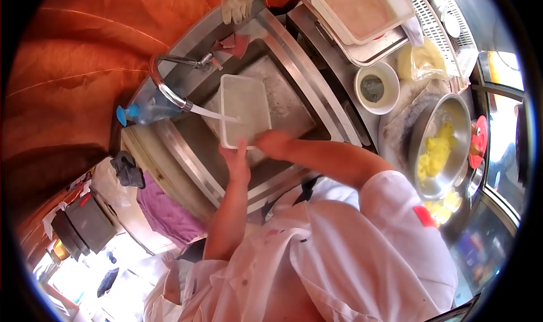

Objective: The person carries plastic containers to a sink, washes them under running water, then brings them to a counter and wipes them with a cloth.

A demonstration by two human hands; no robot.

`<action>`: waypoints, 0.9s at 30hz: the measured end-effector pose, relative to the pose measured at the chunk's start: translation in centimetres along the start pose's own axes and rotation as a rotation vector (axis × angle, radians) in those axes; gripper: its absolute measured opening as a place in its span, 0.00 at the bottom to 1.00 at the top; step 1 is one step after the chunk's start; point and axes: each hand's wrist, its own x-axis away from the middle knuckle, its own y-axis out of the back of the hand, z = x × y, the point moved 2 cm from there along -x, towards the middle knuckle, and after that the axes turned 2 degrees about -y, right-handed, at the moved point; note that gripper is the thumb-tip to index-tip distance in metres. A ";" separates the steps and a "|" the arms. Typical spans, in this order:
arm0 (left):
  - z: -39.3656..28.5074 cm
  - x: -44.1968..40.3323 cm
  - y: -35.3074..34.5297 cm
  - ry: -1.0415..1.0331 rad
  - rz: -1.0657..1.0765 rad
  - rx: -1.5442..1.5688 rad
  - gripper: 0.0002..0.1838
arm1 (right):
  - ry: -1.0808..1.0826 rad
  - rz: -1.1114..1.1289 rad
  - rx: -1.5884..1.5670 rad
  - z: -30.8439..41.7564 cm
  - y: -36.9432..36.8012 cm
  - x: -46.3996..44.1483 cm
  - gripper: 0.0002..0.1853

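A rectangular translucent plastic container (244, 93) is held over the sink (302, 84), with water (212, 114) from the curved tap (161, 83) running into it. My left hand (237, 161) grips its near left corner, thumb against the near wall. At the near right corner, my right hand (273, 144) is closed on the rim; some of its fingers are hidden. Beneath the container, a flat metal tray or sheet (288, 104) lies in the basin.
A glove (240, 2) hangs at the sink's far edge, near a reddish cloth (233, 43). A blue-topped bottle (148, 114) stands left of the tap. On the right counter are a white tub (362, 30), a bowl (390, 87) and a metal basin (421, 144) holding yellow food.
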 end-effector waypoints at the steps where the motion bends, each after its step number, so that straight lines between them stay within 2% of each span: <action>1: 0.3 0.4 -0.1 -0.072 -0.023 -0.028 0.27 | -0.075 -0.020 -0.120 2.4 0.5 -0.2 0.11; 2: 0.5 -0.2 -0.3 -0.025 -0.078 -0.005 0.24 | -0.150 -0.043 -0.233 3.5 0.9 -0.8 0.11; 5: -0.3 -2.1 0.3 0.169 -0.178 0.139 0.20 | -0.013 -0.161 -0.244 3.7 -2.1 -2.6 0.14; 6: -0.9 -2.4 0.2 0.152 -0.189 0.112 0.20 | 0.118 -0.291 -0.258 2.7 -2.5 -2.5 0.17; 9: -1.8 -3.2 0.4 0.138 -0.223 0.071 0.20 | 0.447 -0.387 0.053 -1.8 -1.3 -3.3 0.16; 11: -1.9 -4.0 0.7 0.167 -0.248 0.108 0.21 | 0.455 -0.273 0.287 -8.1 -2.7 -4.6 0.16; 14: -2.7 -4.4 0.8 0.135 -0.237 0.106 0.21 | 0.199 -0.032 0.311 -11.8 0.1 -3.5 0.24; 17: -0.1 -6.1 1.2 0.156 -0.235 -0.037 0.22 | 0.227 -0.115 0.064 -5.4 -2.1 -2.4 0.26; 19: 1.3 -6.1 1.0 0.159 -0.248 -0.079 0.22 | 0.035 -0.086 -0.358 0.6 -2.3 -2.4 0.26; 23: 0.5 -5.6 2.0 0.212 -0.202 -0.104 0.23 | 0.095 -0.053 -0.180 1.5 -1.6 -2.1 0.20; 25: -0.3 -5.8 3.8 0.305 -0.123 0.027 0.25 | 0.108 -0.004 0.031 -3.3 -2.9 -2.8 0.17; 27: -1.7 -6.4 4.7 0.376 -0.019 0.067 0.26 | 0.157 -0.065 0.221 -9.0 -3.3 -2.4 0.14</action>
